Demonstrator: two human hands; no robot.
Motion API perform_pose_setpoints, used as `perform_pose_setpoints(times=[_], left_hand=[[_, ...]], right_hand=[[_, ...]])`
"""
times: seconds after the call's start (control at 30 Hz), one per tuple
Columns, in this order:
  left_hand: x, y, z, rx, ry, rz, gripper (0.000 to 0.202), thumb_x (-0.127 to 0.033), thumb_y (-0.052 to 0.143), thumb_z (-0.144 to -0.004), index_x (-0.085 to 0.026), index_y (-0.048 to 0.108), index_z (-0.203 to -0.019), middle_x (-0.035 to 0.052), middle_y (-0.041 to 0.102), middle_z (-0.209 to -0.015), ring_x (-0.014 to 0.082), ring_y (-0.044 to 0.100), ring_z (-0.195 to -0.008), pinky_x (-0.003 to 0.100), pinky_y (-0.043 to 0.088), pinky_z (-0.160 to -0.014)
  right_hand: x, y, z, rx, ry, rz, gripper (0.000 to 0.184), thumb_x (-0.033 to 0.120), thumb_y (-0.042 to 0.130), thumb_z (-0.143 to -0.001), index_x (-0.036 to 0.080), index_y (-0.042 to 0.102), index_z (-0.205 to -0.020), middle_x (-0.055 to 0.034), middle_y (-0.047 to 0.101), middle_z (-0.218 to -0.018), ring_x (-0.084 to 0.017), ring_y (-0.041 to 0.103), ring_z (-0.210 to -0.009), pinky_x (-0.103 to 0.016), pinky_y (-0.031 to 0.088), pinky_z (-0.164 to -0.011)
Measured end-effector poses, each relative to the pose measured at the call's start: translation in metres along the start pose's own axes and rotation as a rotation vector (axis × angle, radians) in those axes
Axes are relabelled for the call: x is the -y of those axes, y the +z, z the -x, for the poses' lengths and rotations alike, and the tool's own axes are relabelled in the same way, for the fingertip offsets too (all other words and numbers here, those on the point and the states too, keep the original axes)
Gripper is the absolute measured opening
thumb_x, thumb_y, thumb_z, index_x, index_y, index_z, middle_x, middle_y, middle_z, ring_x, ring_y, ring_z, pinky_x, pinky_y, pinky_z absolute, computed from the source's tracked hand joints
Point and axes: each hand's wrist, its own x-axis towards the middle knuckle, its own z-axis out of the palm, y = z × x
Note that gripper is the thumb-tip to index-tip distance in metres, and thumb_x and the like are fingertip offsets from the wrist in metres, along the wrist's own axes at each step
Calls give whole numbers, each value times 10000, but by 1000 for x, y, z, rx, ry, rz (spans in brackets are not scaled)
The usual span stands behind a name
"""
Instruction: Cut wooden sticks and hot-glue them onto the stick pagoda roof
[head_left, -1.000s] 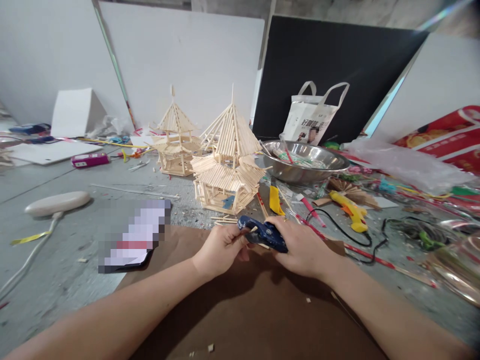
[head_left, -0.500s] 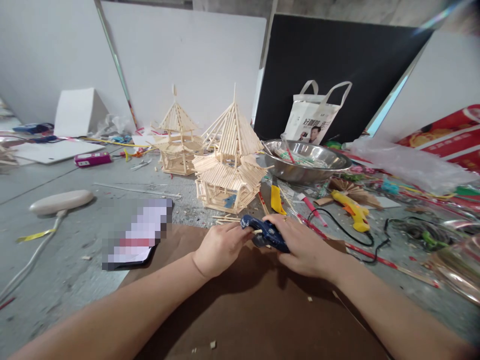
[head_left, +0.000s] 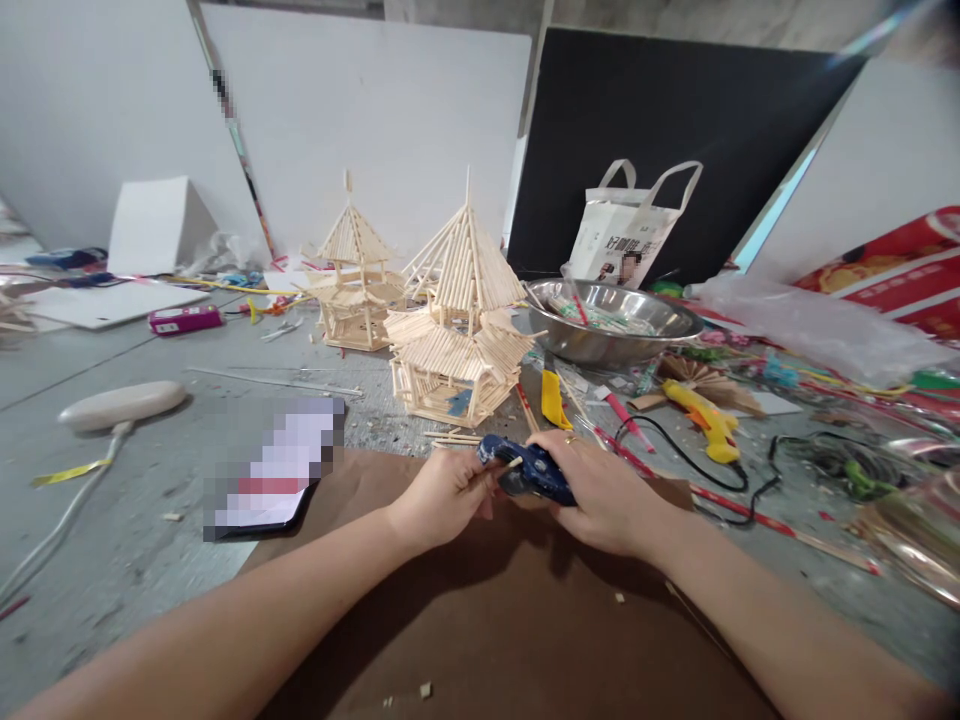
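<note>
My right hand (head_left: 600, 490) is wrapped round a dark blue hand cutter (head_left: 536, 472), whose curved head points left. My left hand (head_left: 442, 498) pinches a thin wooden stick (head_left: 499, 470), its pale end lying across the cutter's head. Both hands are over a brown sheet (head_left: 495, 620). Just behind them, several loose sticks (head_left: 454, 439) lie in front of a pavilion model (head_left: 465, 345) built of wooden sticks. A smaller pavilion model (head_left: 356, 275) of the same kind stands behind it to the left.
A phone (head_left: 281, 470) and a white corded device (head_left: 124, 405) lie at left. To the right are a yellow-handled tool (head_left: 553, 400), a metal bowl (head_left: 622, 340) and a yellow glue gun (head_left: 705, 420) with a black cord. Small offcuts (head_left: 426, 690) dot the sheet.
My left hand has drawn slightly back and left, and more of the stick shows across the cutter's head. The cutter has shifted slightly left and tilted in my right hand.
</note>
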Motion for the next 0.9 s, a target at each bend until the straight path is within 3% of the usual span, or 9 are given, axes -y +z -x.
perform_pose_setpoints(times=[0.23,0.63,0.9], left_hand=[[1,2,1,-4,-9,60,263,-193,342,-788,-142,562,-653,-9,582,-508,80,550,-487,176,420,-522],[-4,1,2,0,-15,93,239,-199,367,-780,-150,523,-605,-18,566,-490,85,545,-453,180,418,-483],[-3,2,2,-40,-10,110,201,-191,395,-774,-145,529,-633,-19,566,-495,80,545,-461,173,417,-492]], right_hand=[[0,0,1,20,31,38,386,225,460,-691,156,383,-1063,-104,561,-999,-223,533,-884,-341,406,-727],[-2,-1,3,54,52,71,389,160,453,-624,166,427,-1012,-83,586,-956,-216,553,-853,-309,396,-666],[1,-1,3,62,97,52,314,218,447,-684,176,450,-996,-67,605,-915,-201,573,-822,-280,390,-650]])
